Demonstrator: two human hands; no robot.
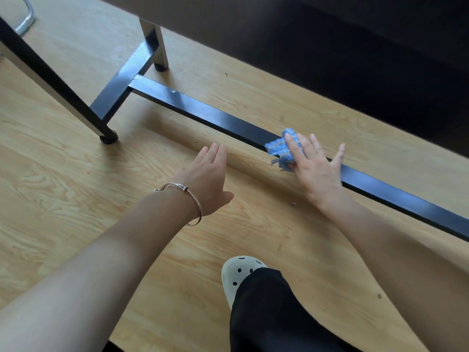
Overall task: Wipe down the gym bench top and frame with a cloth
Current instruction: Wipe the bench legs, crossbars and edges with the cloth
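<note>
The bench's dark padded top (pixel 330 47) fills the upper right, seen from its side. Below it a long black frame rail (pixel 215 118) runs low over the floor from a cross bar (pixel 121 82) at the left down to the right edge. My right hand (pixel 317 166) presses a blue cloth (pixel 281 148) flat onto this rail, fingers spread over the cloth. My left hand (pixel 205 176), with a metal bangle on the wrist, hovers open and flat above the floor, a little left of the rail and holding nothing.
Light wood-grain floor (pixel 76 186) lies all around. Two black bench legs with rubber feet (pixel 109 137) stand at the left. A curved metal tube (pixel 25 19) shows at the top left. My foot in a white clog (pixel 238 275) and a black trouser leg are at the bottom.
</note>
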